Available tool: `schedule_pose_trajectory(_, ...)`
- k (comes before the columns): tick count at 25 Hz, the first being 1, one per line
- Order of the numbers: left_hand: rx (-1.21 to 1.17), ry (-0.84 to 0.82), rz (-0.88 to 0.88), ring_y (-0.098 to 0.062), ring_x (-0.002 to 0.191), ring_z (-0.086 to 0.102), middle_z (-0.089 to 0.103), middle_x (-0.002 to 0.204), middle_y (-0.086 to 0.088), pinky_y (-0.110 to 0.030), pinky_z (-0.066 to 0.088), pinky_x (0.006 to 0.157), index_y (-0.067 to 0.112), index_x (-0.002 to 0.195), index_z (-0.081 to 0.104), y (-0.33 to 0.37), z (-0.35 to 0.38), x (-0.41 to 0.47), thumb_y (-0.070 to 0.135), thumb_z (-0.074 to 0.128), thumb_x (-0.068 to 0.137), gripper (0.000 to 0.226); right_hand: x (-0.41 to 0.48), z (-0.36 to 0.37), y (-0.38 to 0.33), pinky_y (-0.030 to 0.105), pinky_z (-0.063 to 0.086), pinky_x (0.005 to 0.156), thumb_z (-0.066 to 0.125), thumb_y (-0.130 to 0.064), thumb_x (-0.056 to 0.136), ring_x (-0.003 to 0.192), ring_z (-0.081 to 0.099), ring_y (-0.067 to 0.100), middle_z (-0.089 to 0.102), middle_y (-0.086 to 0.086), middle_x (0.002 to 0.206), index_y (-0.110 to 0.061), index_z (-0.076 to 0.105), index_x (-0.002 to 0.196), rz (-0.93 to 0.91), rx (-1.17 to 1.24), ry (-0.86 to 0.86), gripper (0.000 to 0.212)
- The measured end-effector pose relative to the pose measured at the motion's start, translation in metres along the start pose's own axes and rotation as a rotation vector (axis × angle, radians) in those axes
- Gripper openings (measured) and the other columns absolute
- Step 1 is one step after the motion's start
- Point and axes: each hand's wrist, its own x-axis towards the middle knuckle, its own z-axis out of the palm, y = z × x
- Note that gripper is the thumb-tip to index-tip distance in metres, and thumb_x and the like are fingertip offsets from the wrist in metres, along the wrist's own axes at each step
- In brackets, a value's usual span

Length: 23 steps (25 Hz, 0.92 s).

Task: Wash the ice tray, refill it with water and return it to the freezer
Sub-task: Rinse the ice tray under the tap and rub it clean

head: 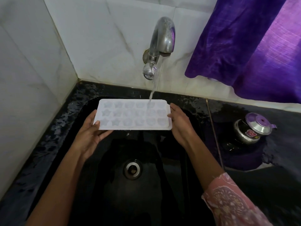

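Observation:
A white ice tray (132, 115) with star- and flower-shaped cells is held level over the black sink (104, 185). My left hand (88, 136) grips its left end, thumb on top and fingers underneath. My right hand (180, 123) holds the right end from the side. The steel tap (160, 44) on the tiled wall is running, and its stream (152, 92) falls into cells near the tray's right end.
The sink's drain (132, 168) lies below the tray. A steel pot with a lid (252, 128) stands on the black counter (276, 185) at the right. A purple curtain (254, 46) hangs over the counter's back right. White tiled walls close the left and back.

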Motion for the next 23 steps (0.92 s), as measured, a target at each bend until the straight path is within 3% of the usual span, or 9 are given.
schedule_pose_trajectory(5, -0.042, 0.06, -0.01, -0.025, 0.112, 0.057, 0.054, 0.133, -0.005, -0.038, 0.059, 0.074, 0.017, 0.14, 0.037, 0.014, -0.027, -0.009, 0.004, 0.034, 0.098, 0.044, -0.011, 0.031, 0.009, 0.038, 0.04, 0.105, 0.035, 0.007, 0.089, 0.126, 0.046, 0.024, 0.041, 0.009, 0.144, -0.013, 0.03, 0.143, 0.004, 0.028, -0.061, 0.058)
schedule_pose_trajectory(8, -0.061, 0.088, -0.02, -0.027, 0.115, 0.056, 0.05, 0.138, -0.007, -0.039, 0.058, 0.075, 0.017, 0.14, 0.038, 0.018, -0.035, -0.017, 0.005, 0.035, 0.098, 0.044, -0.019, 0.038, 0.016, 0.033, 0.043, 0.099, 0.034, 0.008, 0.089, 0.123, 0.048, 0.023, 0.043, 0.009, 0.143, -0.012, 0.03, 0.143, 0.017, 0.064, -0.086, 0.058)
schedule_pose_trajectory(12, -0.135, 0.108, -0.032, -0.015, 0.098, 0.066, 0.053, 0.134, -0.005, -0.036, 0.06, 0.068, 0.016, 0.136, 0.04, 0.015, -0.02, -0.024, 0.019, 0.035, 0.1, 0.036, -0.027, 0.024, 0.019, 0.03, 0.045, 0.091, 0.035, 0.007, 0.089, 0.117, 0.05, 0.02, 0.044, 0.008, 0.141, -0.012, 0.032, 0.142, 0.025, 0.065, -0.058, 0.057)
schedule_pose_trajectory(15, -0.158, 0.009, -0.065, -0.015, 0.099, 0.067, 0.058, 0.128, -0.005, -0.036, 0.06, 0.068, 0.014, 0.14, 0.04, 0.01, 0.002, -0.025, 0.023, 0.031, 0.101, 0.041, -0.027, -0.001, 0.017, 0.035, 0.046, 0.095, 0.035, 0.008, 0.088, 0.118, 0.051, 0.023, 0.048, 0.008, 0.138, -0.01, 0.035, 0.14, 0.011, 0.077, 0.001, 0.056)
schedule_pose_trajectory(18, -0.191, -0.097, -0.133, -0.02, 0.105, 0.065, 0.06, 0.128, -0.006, -0.037, 0.059, 0.071, 0.017, 0.138, 0.044, 0.004, 0.027, -0.023, 0.02, 0.03, 0.101, 0.039, -0.025, -0.03, 0.013, 0.032, 0.049, 0.084, 0.035, 0.01, 0.087, 0.108, 0.055, 0.021, 0.053, 0.006, 0.129, -0.01, 0.037, 0.14, -0.006, 0.101, 0.055, 0.056)
schedule_pose_trajectory(21, -0.214, -0.123, -0.182, -0.023, 0.105, 0.064, 0.062, 0.125, -0.006, -0.04, 0.059, 0.07, 0.018, 0.136, 0.046, -0.005, 0.046, -0.019, 0.017, 0.03, 0.102, 0.038, -0.023, -0.056, 0.013, 0.029, 0.051, 0.076, 0.035, 0.01, 0.087, 0.103, 0.058, 0.019, 0.056, 0.003, 0.123, -0.01, 0.037, 0.139, -0.023, 0.094, 0.084, 0.056)
schedule_pose_trajectory(23, -0.208, -0.109, -0.18, -0.022, 0.102, 0.065, 0.064, 0.121, -0.004, -0.04, 0.059, 0.068, 0.019, 0.134, 0.048, -0.008, 0.051, -0.018, 0.017, 0.031, 0.102, 0.037, -0.019, -0.064, 0.012, 0.032, 0.051, 0.082, 0.035, 0.01, 0.087, 0.107, 0.059, 0.02, 0.055, 0.005, 0.129, -0.009, 0.038, 0.138, -0.033, 0.073, 0.065, 0.054)
